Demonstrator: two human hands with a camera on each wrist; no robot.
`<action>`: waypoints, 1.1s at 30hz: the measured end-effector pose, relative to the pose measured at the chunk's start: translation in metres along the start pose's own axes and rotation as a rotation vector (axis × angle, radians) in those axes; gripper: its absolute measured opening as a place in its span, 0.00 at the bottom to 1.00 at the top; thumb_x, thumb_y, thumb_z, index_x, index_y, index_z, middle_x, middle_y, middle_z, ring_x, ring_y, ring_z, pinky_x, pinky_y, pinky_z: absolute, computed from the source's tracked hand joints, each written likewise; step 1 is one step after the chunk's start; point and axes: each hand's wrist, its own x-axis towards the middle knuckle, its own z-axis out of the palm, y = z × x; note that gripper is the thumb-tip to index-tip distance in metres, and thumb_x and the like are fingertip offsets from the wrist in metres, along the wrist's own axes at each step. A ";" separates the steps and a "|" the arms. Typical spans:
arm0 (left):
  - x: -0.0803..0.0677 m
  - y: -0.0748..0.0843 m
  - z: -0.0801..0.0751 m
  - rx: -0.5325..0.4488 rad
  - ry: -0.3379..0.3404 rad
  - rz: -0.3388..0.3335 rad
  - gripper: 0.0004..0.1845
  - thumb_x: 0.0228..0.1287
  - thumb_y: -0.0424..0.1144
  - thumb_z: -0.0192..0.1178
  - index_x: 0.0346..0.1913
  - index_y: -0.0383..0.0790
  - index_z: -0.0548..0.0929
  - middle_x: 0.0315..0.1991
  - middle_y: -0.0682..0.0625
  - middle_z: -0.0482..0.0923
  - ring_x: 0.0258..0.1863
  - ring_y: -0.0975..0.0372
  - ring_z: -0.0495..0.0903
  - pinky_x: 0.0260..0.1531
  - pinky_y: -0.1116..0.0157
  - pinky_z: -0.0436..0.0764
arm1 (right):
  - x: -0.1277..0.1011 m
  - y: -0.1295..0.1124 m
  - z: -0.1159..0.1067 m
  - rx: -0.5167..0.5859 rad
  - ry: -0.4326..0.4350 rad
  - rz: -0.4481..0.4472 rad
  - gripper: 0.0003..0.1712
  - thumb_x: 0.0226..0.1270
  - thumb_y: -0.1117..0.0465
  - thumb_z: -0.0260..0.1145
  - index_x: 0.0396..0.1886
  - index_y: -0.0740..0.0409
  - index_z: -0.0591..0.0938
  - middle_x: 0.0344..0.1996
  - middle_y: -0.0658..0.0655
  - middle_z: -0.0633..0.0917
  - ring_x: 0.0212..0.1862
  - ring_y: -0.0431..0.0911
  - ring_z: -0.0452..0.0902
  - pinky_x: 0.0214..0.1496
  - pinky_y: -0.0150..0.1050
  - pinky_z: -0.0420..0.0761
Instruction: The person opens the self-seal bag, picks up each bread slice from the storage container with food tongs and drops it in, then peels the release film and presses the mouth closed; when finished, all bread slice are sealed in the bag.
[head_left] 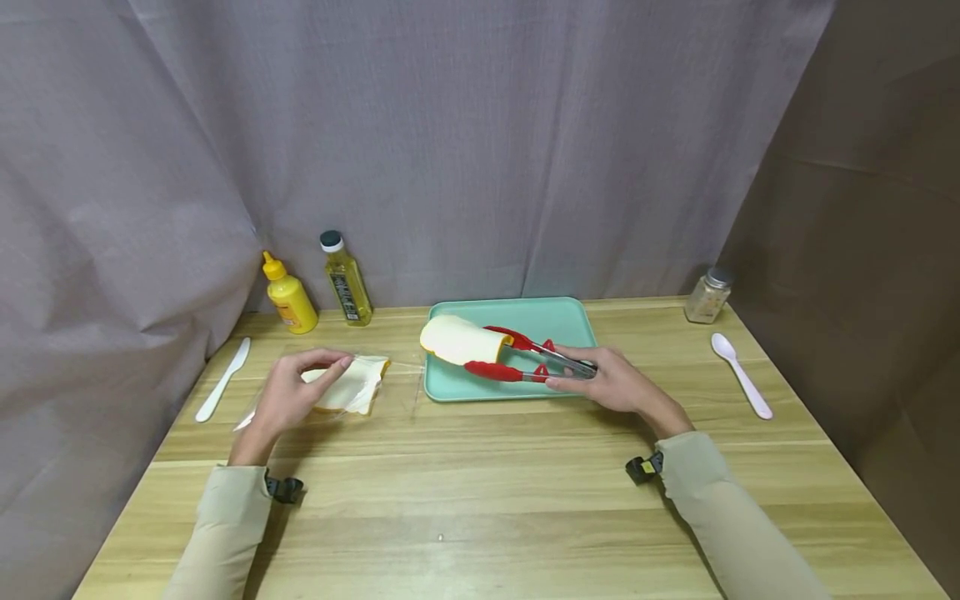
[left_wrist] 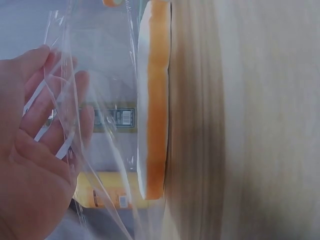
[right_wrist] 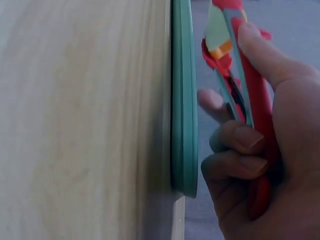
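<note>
My right hand (head_left: 618,383) grips a pair of tongs (head_left: 495,372) with red tips and metal arms. Between those tips is a slice of bread (head_left: 461,339), white with an orange-brown crust, bending over the left part of a mint-green tray (head_left: 555,312). In the right wrist view, fingers curl round the red tongs handle (right_wrist: 260,100). To the left, my left hand (head_left: 288,392) pinches the film of a clear plastic bag (left_wrist: 107,65) between thumb and fingers. Another bread slice (head_left: 356,387) lies flat on the table within that film, partly hidden by the hand.
A yellow squeeze bottle (head_left: 292,304) and an oil bottle (head_left: 347,287) stand at the back left, with a white knife (head_left: 223,379) in front. On the right are a seasoning jar (head_left: 708,296) and a white spoon (head_left: 741,377). A grey curtain (head_left: 480,150) hangs behind the table.
</note>
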 end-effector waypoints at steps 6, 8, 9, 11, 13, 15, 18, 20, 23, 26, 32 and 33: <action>0.001 0.002 0.000 -0.011 -0.004 -0.037 0.09 0.76 0.50 0.70 0.49 0.53 0.95 0.48 0.57 0.94 0.50 0.75 0.87 0.55 0.74 0.83 | -0.001 -0.009 0.004 0.000 -0.048 -0.053 0.44 0.65 0.35 0.79 0.77 0.44 0.79 0.47 0.51 0.89 0.33 0.42 0.72 0.33 0.34 0.75; 0.001 0.002 0.000 -0.013 -0.003 -0.044 0.09 0.75 0.50 0.71 0.48 0.53 0.95 0.48 0.58 0.94 0.50 0.75 0.87 0.55 0.74 0.84 | -0.001 -0.010 0.006 -0.014 -0.054 -0.071 0.43 0.65 0.35 0.79 0.77 0.43 0.79 0.56 0.51 0.89 0.40 0.43 0.75 0.40 0.33 0.77; 0.001 0.002 0.000 -0.013 -0.002 -0.046 0.09 0.75 0.50 0.71 0.48 0.54 0.95 0.48 0.58 0.94 0.50 0.75 0.87 0.55 0.73 0.84 | -0.001 -0.010 0.006 -0.017 -0.060 -0.077 0.42 0.66 0.35 0.78 0.76 0.42 0.79 0.57 0.51 0.88 0.41 0.44 0.75 0.41 0.34 0.77; 0.001 0.002 0.001 -0.009 0.000 -0.044 0.09 0.76 0.50 0.70 0.49 0.53 0.95 0.48 0.57 0.94 0.50 0.73 0.88 0.55 0.73 0.84 | -0.001 -0.011 0.007 -0.018 -0.069 -0.081 0.42 0.66 0.35 0.78 0.76 0.42 0.80 0.55 0.53 0.89 0.40 0.43 0.75 0.40 0.33 0.78; 0.001 0.001 0.001 -0.008 0.002 -0.041 0.08 0.76 0.49 0.70 0.49 0.53 0.95 0.48 0.55 0.94 0.50 0.70 0.89 0.55 0.72 0.85 | -0.002 -0.012 0.007 -0.010 -0.076 -0.080 0.42 0.66 0.36 0.79 0.76 0.41 0.80 0.56 0.54 0.89 0.37 0.42 0.74 0.37 0.33 0.77; 0.001 0.001 0.001 -0.005 0.001 -0.036 0.09 0.77 0.48 0.70 0.49 0.52 0.95 0.48 0.54 0.94 0.50 0.67 0.90 0.55 0.72 0.85 | -0.003 -0.013 0.006 -0.004 -0.087 -0.075 0.41 0.65 0.36 0.79 0.76 0.40 0.80 0.58 0.55 0.89 0.33 0.42 0.71 0.35 0.34 0.76; 0.000 0.001 0.001 -0.004 -0.003 -0.036 0.09 0.77 0.48 0.69 0.49 0.51 0.95 0.48 0.53 0.95 0.50 0.64 0.90 0.54 0.71 0.85 | -0.003 -0.016 0.005 -0.006 -0.103 -0.081 0.42 0.65 0.36 0.80 0.76 0.39 0.79 0.71 0.52 0.83 0.34 0.41 0.71 0.37 0.34 0.76; 0.001 0.001 0.001 0.000 -0.008 -0.038 0.09 0.77 0.49 0.69 0.49 0.52 0.95 0.48 0.54 0.95 0.50 0.64 0.90 0.54 0.72 0.84 | -0.004 -0.018 0.004 -0.008 -0.120 -0.083 0.42 0.65 0.36 0.80 0.76 0.38 0.79 0.69 0.51 0.85 0.33 0.41 0.70 0.35 0.34 0.75; 0.001 0.000 0.001 0.010 -0.014 -0.034 0.09 0.76 0.50 0.70 0.49 0.53 0.95 0.47 0.56 0.94 0.50 0.64 0.90 0.54 0.74 0.83 | -0.004 -0.020 0.005 -0.008 -0.144 -0.092 0.42 0.65 0.37 0.80 0.77 0.40 0.79 0.63 0.49 0.88 0.35 0.40 0.71 0.34 0.33 0.74; 0.001 0.000 0.001 0.031 -0.021 -0.019 0.08 0.76 0.50 0.70 0.48 0.54 0.95 0.47 0.58 0.94 0.50 0.64 0.91 0.53 0.75 0.83 | -0.003 -0.022 0.006 0.003 -0.168 -0.100 0.41 0.66 0.39 0.80 0.76 0.42 0.80 0.49 0.47 0.90 0.32 0.38 0.70 0.30 0.31 0.72; 0.001 -0.003 0.003 0.042 -0.022 -0.012 0.08 0.76 0.49 0.70 0.48 0.54 0.95 0.47 0.58 0.94 0.48 0.63 0.91 0.51 0.75 0.84 | -0.002 -0.024 0.014 0.006 -0.192 -0.105 0.40 0.66 0.37 0.79 0.75 0.43 0.81 0.40 0.45 0.88 0.33 0.38 0.73 0.30 0.31 0.73; 0.001 -0.003 0.002 0.036 -0.021 -0.014 0.08 0.76 0.49 0.70 0.48 0.54 0.95 0.47 0.57 0.94 0.48 0.63 0.91 0.51 0.75 0.84 | -0.001 -0.025 0.015 0.002 -0.186 -0.106 0.41 0.65 0.37 0.80 0.75 0.42 0.81 0.44 0.44 0.90 0.35 0.39 0.74 0.32 0.31 0.74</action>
